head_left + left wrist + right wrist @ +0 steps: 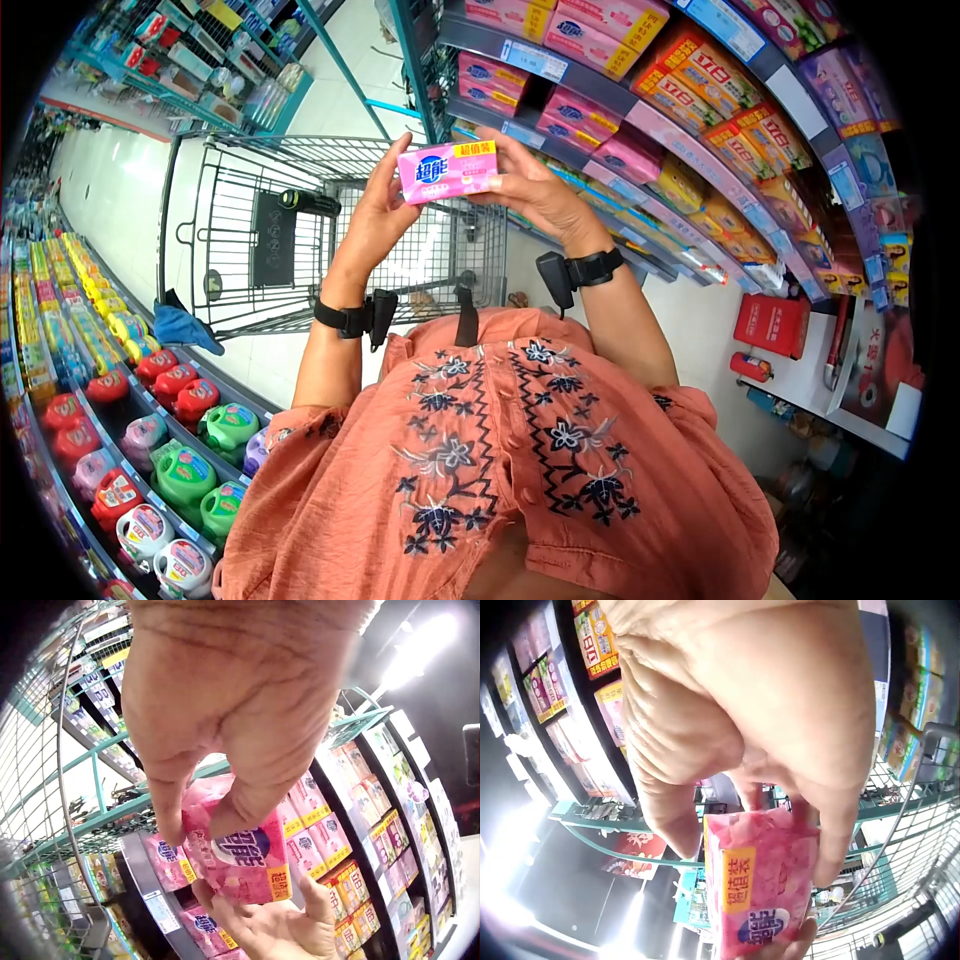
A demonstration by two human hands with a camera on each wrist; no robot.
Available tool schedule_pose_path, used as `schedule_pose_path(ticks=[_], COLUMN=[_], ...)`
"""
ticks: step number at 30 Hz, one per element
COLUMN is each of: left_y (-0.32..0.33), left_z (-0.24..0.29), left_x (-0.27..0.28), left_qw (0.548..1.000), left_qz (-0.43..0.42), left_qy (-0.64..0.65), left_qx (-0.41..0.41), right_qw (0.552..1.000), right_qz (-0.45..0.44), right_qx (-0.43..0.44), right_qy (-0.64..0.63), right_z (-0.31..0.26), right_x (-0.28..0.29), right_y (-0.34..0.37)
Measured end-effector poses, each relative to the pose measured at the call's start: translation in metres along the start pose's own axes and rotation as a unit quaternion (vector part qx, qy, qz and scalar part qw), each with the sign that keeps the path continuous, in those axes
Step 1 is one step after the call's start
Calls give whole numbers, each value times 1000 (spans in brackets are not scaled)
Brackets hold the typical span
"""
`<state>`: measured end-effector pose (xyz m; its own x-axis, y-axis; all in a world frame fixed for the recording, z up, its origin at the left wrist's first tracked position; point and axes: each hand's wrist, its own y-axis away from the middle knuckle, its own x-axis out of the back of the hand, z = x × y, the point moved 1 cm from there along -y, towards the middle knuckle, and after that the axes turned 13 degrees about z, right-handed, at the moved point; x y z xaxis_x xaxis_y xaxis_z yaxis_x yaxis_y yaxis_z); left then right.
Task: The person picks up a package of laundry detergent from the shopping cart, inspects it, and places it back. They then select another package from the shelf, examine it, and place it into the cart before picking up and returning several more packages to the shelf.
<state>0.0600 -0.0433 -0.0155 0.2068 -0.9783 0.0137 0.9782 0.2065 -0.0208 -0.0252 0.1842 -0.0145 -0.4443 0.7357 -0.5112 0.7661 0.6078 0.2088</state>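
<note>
A pink wrapped soap pack (440, 186) with a yellow corner label and dark blue logo is held up in front of the chest, printed face toward the head camera. My left hand (372, 222) grips its left end between thumb and fingers. The other end is pinched by my right hand (540, 200), thumb at the front edge and fingers behind. In the left wrist view, thumb and finger of the left hand press on the pack (244, 851). The right wrist view has the pack (772, 870) below the palm, the right fingers along its sides.
A wire shopping cart (272, 240) stands just ahead, beyond the hands. Shelves at right carry similar pink packs (490, 82) and orange packs (705, 72). Detergent bottles (184, 474) line the left shelf, with a blue cloth (185, 324) near its end. A red box (772, 325) sits at far right.
</note>
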Motion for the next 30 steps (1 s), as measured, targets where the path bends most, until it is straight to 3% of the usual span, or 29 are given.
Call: schedule_pose_path(ticks=[7,14,17,21,30], left_y=[2,0,-5,-15,-77], left_z=[0,-2,-11,-19,-40], left_x=[-7,-5,0,-5,-23], left_qw=[993,991,999,997,990], left_qz=[32,34,27,39,-28], left_qy=[-84,-82,-7,-17,89], left_qx=[-82,-96,-46,59,110], right_qw=[993,992,992,990,982], right_qz=[35,45,74,102,169], right_qx=[100,93,62,39,53], right_qy=[50,66,84,92,59], right_z=[7,2,8,12,17], right_x=[1,-6,1,3,31], right_y=[-4,0,-2,-7,-34])
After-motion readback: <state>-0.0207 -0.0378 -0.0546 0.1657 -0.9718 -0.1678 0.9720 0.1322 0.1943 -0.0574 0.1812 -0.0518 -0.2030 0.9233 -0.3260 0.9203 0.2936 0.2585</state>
